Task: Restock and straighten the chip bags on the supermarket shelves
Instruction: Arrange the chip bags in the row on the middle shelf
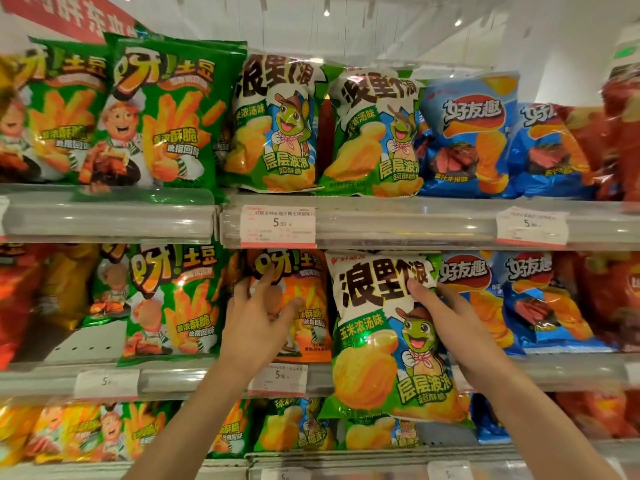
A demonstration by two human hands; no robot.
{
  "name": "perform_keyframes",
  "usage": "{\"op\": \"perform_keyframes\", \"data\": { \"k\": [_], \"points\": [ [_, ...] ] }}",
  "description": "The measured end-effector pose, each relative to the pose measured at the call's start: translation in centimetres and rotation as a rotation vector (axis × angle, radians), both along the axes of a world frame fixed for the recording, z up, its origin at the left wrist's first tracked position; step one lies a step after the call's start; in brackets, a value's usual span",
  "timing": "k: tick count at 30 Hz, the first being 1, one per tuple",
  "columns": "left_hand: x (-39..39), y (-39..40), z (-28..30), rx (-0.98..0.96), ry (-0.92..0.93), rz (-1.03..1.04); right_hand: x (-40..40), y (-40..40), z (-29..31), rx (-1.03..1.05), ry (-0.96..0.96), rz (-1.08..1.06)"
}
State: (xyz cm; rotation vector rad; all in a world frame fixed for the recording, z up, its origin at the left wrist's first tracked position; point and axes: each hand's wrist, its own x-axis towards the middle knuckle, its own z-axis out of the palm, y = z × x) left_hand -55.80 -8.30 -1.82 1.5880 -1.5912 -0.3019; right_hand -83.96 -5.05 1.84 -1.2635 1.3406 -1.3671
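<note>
At mid shelf [571, 370]: turtle bag [381, 341] upright (face out), R hand [450, 317] gripping.

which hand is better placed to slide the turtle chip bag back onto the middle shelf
Right. The right hand already grips the turtle chip bag at its edge, while the left hand holds the orange bag beside it.

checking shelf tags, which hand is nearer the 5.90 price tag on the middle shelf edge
Left. The left hand grips the orange chip bag right above the price tag, its wrist passing beside the tag. The right hand holds the green-and-white chip bag farther right.
</note>
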Motion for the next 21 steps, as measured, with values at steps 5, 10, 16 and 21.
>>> {"op": "perform_keyframes", "data": {
  "k": [5,10,16,21],
  "points": [
    [-0.1,0.6,0.7,-0.059,-0.018,0.001,-0.6,-0.2,-0.2,-0.003,0.019,-0.037],
    [0.1,1.4,1.4,-0.1,-0.031,-0.005,-1.0,-0.1,0.0,0.013,-0.002,-0.023],
    [0.5,2.9,1.5,-0.146,-0.056,0.014,-1.0,-0.3,-0.3,0.004,-0.026,-0.023],
    [0.9,4.4,0.7,-0.161,-0.046,0.0,-1.1,-0.6,-0.7,0.008,-0.014,-0.029]
  ]
}}
